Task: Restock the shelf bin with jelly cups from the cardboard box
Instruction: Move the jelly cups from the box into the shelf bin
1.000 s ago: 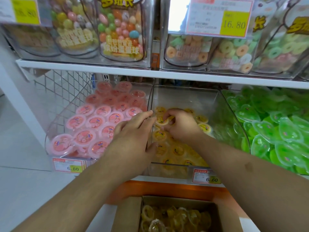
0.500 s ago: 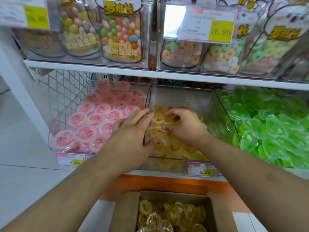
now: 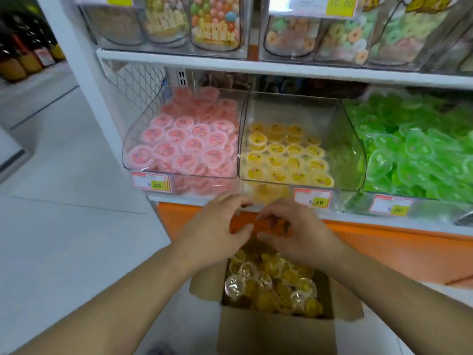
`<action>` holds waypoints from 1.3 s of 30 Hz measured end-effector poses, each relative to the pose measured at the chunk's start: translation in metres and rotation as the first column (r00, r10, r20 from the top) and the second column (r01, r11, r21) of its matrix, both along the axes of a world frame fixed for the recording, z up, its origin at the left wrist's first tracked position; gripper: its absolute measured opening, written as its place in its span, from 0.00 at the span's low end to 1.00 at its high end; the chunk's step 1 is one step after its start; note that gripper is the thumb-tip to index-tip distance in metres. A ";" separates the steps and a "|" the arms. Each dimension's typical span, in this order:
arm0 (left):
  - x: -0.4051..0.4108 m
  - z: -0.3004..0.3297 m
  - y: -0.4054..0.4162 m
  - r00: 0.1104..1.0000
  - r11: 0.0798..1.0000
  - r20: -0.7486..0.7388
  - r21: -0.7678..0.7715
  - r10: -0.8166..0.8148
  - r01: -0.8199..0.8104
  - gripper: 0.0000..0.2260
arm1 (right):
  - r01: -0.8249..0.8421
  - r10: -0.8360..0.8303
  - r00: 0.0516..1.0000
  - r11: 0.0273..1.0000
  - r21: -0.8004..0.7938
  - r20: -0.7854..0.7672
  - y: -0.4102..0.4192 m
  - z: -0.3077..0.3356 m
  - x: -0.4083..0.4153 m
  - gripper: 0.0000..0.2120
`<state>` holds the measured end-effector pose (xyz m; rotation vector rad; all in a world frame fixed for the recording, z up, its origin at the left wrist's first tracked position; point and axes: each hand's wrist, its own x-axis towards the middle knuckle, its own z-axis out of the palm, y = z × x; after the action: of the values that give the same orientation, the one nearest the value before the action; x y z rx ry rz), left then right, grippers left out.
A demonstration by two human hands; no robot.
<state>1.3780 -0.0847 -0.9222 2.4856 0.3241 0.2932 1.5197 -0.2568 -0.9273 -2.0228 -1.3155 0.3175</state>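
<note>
A clear shelf bin (image 3: 343, 129) in the middle of the lower shelf holds rows of yellow jelly cups (image 3: 284, 160). Below it an open cardboard box (image 3: 276, 331) stands on the floor with several loose yellow jelly cups (image 3: 276, 285) inside. My left hand (image 3: 215, 231) and my right hand (image 3: 294, 231) hover side by side above the far end of the box, in front of the shelf's orange base. Both have loosely curled fingers and hold nothing that I can see.
A bin of pink jelly cups (image 3: 184, 142) sits left of the yellow bin and a bin of green jelly cups (image 3: 414, 149) sits right of it. Clear tubs of sweets (image 3: 215, 24) line the upper shelf. White floor (image 3: 64, 226) stretches to the left.
Both hands have pulled out of the yellow bin and dropped to just above the cardboard box. The view has tilted down and back, showing more of the box.
</note>
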 end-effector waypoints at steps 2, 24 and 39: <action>-0.008 -0.028 -0.005 0.993 1.000 -0.114 0.003 0.003 -0.003 0.21 | 0.013 -0.013 1.000 0.979 -0.204 0.000 -0.009 -0.033 0.000 0.12; 0.008 -0.187 -0.017 0.877 0.932 -0.478 0.339 0.052 0.130 0.13 | 0.177 -0.299 0.949 0.769 -0.614 -0.100 0.023 -0.195 -0.017 0.12; 0.018 -0.122 -0.013 0.915 0.954 -0.391 -0.222 0.102 -0.202 0.08 | 0.165 -0.468 0.683 0.847 -0.505 -0.561 -0.003 -0.097 0.013 0.11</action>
<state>1.3962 -0.0977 -1.0444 2.2469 0.6742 -0.1636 1.5329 -0.2601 -1.0238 -2.1163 -0.4269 1.1248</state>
